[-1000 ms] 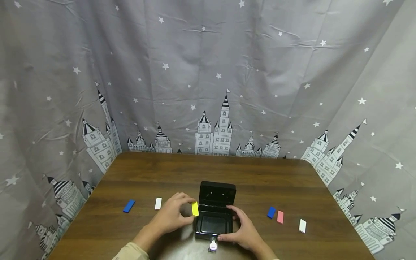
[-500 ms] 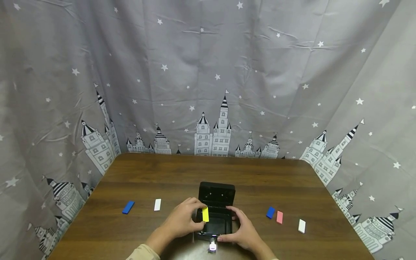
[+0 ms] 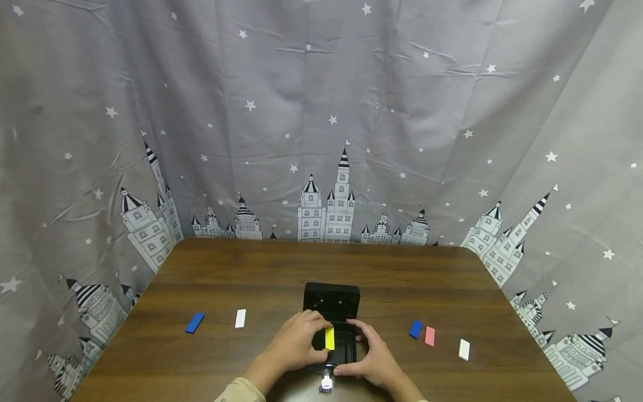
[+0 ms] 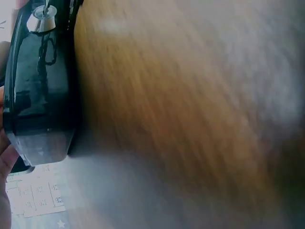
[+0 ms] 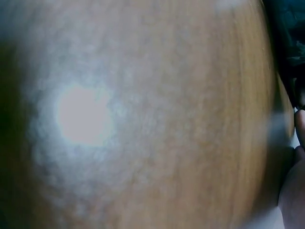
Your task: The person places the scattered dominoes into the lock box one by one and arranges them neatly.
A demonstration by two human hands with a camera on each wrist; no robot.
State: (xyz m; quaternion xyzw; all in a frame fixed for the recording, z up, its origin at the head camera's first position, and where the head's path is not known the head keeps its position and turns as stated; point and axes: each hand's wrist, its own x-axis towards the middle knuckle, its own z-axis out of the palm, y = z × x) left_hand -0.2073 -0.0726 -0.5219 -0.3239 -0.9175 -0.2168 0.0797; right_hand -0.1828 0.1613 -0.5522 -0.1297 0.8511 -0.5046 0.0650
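A black lockbox (image 3: pixel 345 347) stands on the table with its lid (image 3: pixel 331 293) raised at the back. Over the left part of its opening, my left hand (image 3: pixel 298 341) pinches a yellow rectangular block (image 3: pixel 329 338) upright between thumb and fingers. Whether the block touches the box floor I cannot tell. My right hand (image 3: pixel 374 360) grips the box's right side, thumb at the front corner and fingers toward the back. A key (image 3: pixel 326 382) hangs from the front lock. The left wrist view shows the box's glossy wall (image 4: pixel 43 90) and its round lock (image 4: pixel 42 20).
On the wooden table (image 3: pixel 241 273), a blue block (image 3: pixel 195 322) and a white block (image 3: pixel 240 318) lie to the left. Another blue block (image 3: pixel 416 329), a pink block (image 3: pixel 430 336) and a second white block (image 3: pixel 464 350) lie right. A grey curtain (image 3: pixel 271 111) hangs behind.
My left hand has carried the yellow block rightward from beside the box's left edge to over its opening. The right hand keeps its grip on the box. The head view has shifted slightly.
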